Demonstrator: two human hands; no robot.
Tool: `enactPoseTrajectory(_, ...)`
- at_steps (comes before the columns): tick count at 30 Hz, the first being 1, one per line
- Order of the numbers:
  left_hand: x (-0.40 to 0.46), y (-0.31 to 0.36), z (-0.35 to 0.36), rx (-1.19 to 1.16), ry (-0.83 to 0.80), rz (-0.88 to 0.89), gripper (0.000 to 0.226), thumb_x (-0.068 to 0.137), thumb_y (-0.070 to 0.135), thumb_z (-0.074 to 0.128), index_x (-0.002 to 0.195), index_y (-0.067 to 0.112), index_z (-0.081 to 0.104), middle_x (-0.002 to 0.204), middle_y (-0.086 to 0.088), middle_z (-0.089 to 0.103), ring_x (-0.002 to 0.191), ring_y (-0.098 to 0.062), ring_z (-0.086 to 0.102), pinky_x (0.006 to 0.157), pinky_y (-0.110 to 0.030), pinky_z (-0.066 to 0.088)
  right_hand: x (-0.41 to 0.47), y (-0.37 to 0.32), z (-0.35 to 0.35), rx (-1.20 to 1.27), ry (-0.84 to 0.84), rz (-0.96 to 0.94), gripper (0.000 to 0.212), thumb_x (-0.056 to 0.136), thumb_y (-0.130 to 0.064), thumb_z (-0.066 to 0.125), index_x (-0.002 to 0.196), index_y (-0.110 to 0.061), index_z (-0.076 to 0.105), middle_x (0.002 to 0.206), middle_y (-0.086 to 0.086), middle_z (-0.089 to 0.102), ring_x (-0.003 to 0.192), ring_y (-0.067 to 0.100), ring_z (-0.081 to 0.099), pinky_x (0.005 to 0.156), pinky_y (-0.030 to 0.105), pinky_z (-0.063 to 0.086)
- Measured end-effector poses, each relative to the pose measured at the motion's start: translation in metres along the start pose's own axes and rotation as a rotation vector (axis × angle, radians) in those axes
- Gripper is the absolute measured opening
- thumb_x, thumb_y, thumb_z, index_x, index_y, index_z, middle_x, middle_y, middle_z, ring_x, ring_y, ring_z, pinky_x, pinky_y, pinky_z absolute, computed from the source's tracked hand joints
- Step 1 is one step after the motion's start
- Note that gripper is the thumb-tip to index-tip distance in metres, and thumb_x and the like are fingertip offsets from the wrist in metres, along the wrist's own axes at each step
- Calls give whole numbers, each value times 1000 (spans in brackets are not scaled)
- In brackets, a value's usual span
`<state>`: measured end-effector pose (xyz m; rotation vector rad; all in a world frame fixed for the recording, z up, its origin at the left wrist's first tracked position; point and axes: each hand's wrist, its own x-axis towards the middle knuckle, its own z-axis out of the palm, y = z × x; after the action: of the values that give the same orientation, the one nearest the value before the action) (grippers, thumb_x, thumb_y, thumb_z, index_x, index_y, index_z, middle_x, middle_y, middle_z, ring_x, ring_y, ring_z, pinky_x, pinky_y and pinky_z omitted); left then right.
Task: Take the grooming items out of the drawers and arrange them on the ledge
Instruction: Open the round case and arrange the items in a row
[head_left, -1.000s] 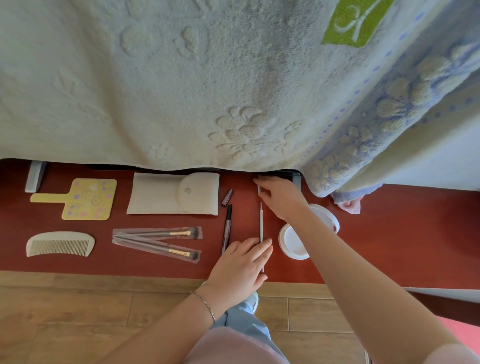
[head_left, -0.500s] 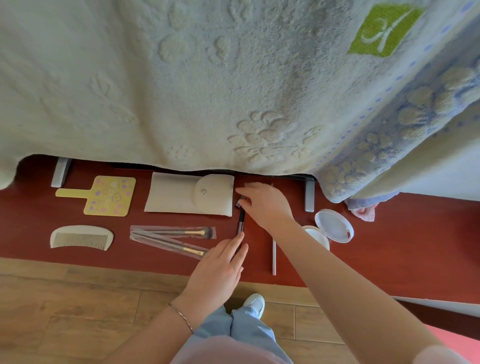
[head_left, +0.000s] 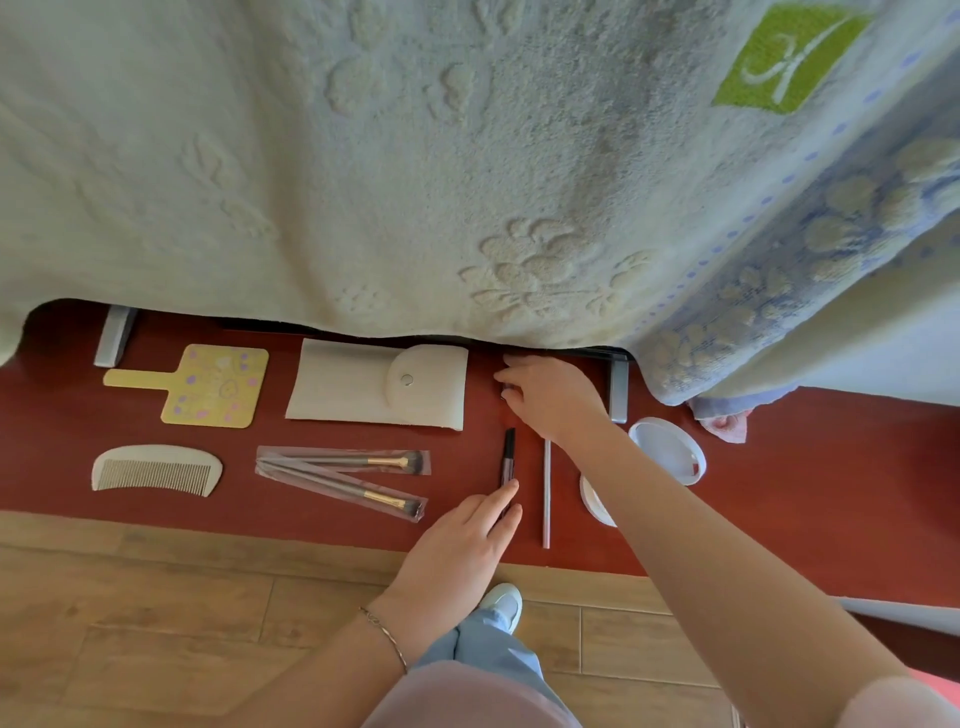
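On the red ledge (head_left: 779, 519) lie a yellow hand mirror (head_left: 208, 387), a white pouch (head_left: 353, 387), a white comb (head_left: 156, 467) and two wrapped makeup brushes (head_left: 343, 475). To the right of them lie a dark cosmetic pencil (head_left: 507, 452) and a thin pale stick (head_left: 546, 493). My left hand (head_left: 462, 556) has its index and middle fingertips pinching the pencil's near end. My right hand (head_left: 550, 395) is above the pencil's tip, with its fingers curled on a small cap that is mostly hidden.
A large cream towel (head_left: 415, 156) hangs over the back of the ledge and hides what lies behind it. Beside my right forearm are a round white lid (head_left: 667, 449) and a white jar (head_left: 595, 501). Metal brackets (head_left: 114, 335) stand on the ledge, and the wooden floor (head_left: 156, 597) lies below it.
My left hand moved from the thin stick to the pencil's near end. My right hand went left to the small cap, then drew it up away from the pencil tip.
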<state>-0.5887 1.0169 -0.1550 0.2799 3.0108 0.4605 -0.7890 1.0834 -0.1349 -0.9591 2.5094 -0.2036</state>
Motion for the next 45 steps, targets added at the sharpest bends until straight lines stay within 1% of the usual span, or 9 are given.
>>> enactPoseTrajectory(8, 0, -1, 5, -9, 35, 17, 60, 54, 10, 85, 111, 14, 68, 121, -4, 63, 92, -12, 64, 71, -21, 56, -9, 6, -4, -5, -33, -58, 37, 95, -24, 42, 129, -29, 54, 147, -8, 38, 134, 13, 35, 108, 31, 32)
enactPoseTrajectory(19, -1, 1, 10, -29, 64, 11, 59, 56, 14, 87, 112, 16, 67, 121, -2, 62, 91, -11, 64, 72, -20, 55, -15, 7, -4, 31, -34, -66, 36, 94, -23, 44, 128, -31, 54, 150, -7, 34, 136, 15, 31, 109, 31, 29)
enactPoseTrajectory(24, -2, 2, 9, -36, 98, 28, 52, 67, 23, 81, 116, 15, 65, 123, -3, 61, 89, -10, 63, 72, -20, 55, -20, 8, -8, 70, 23, -58, 37, 95, -20, 45, 129, -30, 53, 149, -8, 35, 135, 12, 33, 107, 28, 30)
enactPoseTrajectory(30, -11, -1, 2, -63, 108, 16, 56, 72, 37, 74, 123, 17, 60, 127, 0, 58, 91, -7, 62, 73, -19, 54, -33, 0, -10, 260, 239, -3, 32, 94, -17, 46, 122, -21, 61, 134, -3, 54, 120, 14, 50, 99, 24, 37)
enactPoseTrajectory(33, -21, -15, -4, -37, 137, -23, 45, 82, 37, 58, 124, 20, 58, 128, 1, 57, 100, -11, 59, 80, -24, 53, -40, -14, -8, 283, 331, -56, 28, 92, -14, 51, 116, -16, 65, 123, 1, 62, 113, 17, 54, 92, 20, 37)
enactPoseTrajectory(36, -33, -33, -9, 2, 153, -80, 38, 86, 34, 46, 119, 22, 60, 127, 2, 57, 106, -15, 56, 83, -29, 52, -46, -25, -4, 281, 420, -103, 24, 87, -9, 56, 107, -13, 69, 108, 3, 67, 99, 21, 59, 82, 26, 44)
enactPoseTrajectory(38, -40, -41, -11, 12, 175, -129, 38, 86, 34, 43, 117, 22, 62, 126, 2, 58, 109, -16, 55, 84, -31, 51, -49, -26, -1, 281, 439, -96, 23, 86, -6, 57, 105, -12, 69, 104, 4, 68, 93, 23, 60, 77, 31, 48)
enactPoseTrajectory(41, -49, -51, -12, 42, 220, -194, 38, 87, 32, 41, 116, 21, 63, 125, 0, 59, 116, -18, 51, 88, -35, 49, -53, -22, 5, 248, 397, -82, 25, 84, -4, 56, 105, -11, 69, 104, 5, 68, 95, 26, 61, 78, 34, 50)
enactPoseTrajectory(45, -63, -68, -12, 86, 283, -300, 39, 87, 29, 39, 118, 18, 60, 129, -5, 56, 125, -23, 43, 99, -39, 37, -63, -26, 15, 156, 400, -168, 23, 78, -4, 61, 96, -14, 72, 96, 3, 69, 85, 25, 64, 74, 36, 54)
